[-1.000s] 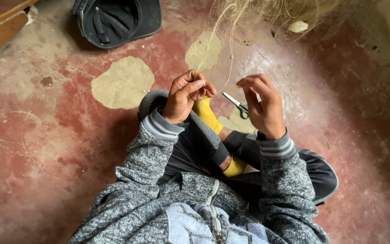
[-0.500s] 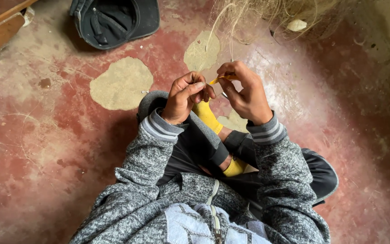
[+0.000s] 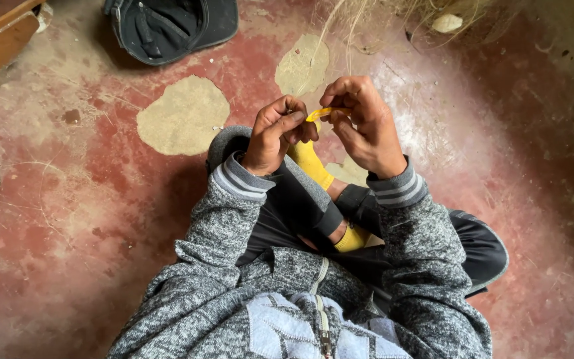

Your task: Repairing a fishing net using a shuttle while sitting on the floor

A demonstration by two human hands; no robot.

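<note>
- Up close, the left hand and right hand meet above the person's crossed legs, both curled nearly shut and pinching a small flat yellow strip between thumb and fingertips.
- The yellow strip lies roughly level, its long axis running from one hand across to the other, the right-hand end slightly higher.
- Just below the hands, a foot in a yellow sock points up toward them; whether the strip is joined to the sock cannot be told.
- Beyond the left hand, well apart, a dark cap lies upside down on the worn red floor, its hollow showing only its own dark lining and strap.
- Beyond the right hand, dry pale straw lies scattered.
</note>
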